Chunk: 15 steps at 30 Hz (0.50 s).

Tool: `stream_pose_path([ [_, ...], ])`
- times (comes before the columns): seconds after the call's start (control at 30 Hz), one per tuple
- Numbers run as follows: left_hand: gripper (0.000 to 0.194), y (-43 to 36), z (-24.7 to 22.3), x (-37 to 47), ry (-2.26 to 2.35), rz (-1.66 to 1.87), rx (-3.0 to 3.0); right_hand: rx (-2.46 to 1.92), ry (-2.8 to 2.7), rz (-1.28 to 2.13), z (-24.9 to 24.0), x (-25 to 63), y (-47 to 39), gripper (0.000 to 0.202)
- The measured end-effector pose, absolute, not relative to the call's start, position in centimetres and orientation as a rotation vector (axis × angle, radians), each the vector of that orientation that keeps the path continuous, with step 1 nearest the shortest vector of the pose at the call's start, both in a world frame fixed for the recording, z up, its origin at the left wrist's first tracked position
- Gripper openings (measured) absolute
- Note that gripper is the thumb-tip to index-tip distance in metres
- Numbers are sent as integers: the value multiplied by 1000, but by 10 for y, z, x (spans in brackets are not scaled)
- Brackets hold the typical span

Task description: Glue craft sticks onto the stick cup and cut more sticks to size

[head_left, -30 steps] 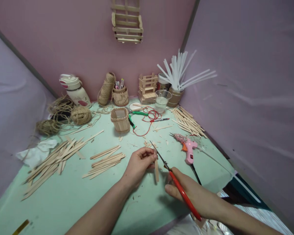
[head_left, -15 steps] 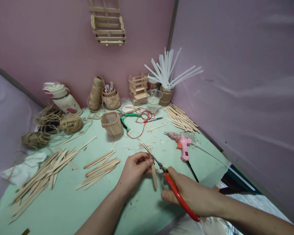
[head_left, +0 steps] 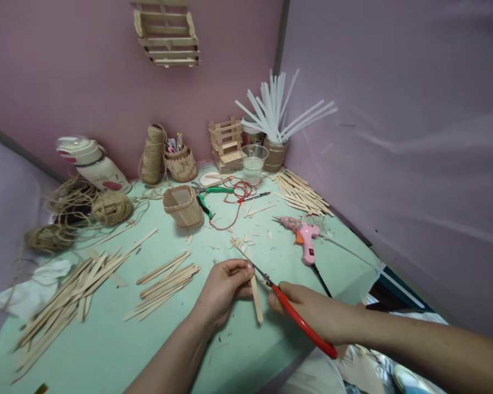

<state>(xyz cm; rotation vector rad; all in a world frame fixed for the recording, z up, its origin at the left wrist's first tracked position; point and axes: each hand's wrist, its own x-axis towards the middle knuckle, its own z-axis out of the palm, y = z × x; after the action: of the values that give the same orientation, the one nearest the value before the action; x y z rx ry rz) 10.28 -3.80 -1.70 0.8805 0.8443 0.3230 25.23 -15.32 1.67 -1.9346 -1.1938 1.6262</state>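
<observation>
Left of the pink glue gun [head_left: 306,238], the left hand [head_left: 225,287] has a wooden stick [head_left: 256,298] pinched in its fingers, long axis running forward, as red-handled scissors [head_left: 302,324], clasped in the right hand [head_left: 312,309], slant over its far end.

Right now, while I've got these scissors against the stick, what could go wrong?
The scissors have their blades very near the left grip, so a slip might nick it. The wooden stick could split or throw off a piece when cut. The cord of the glue gun runs close to the right grip, which might snag it.
</observation>
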Motion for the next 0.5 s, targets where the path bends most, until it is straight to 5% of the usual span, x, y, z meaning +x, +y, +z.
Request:
stream_pose_path([
  [0.5,18,-34,-16,105,955,205,830,-2012,-1139,1721,16,252,-143,54],
])
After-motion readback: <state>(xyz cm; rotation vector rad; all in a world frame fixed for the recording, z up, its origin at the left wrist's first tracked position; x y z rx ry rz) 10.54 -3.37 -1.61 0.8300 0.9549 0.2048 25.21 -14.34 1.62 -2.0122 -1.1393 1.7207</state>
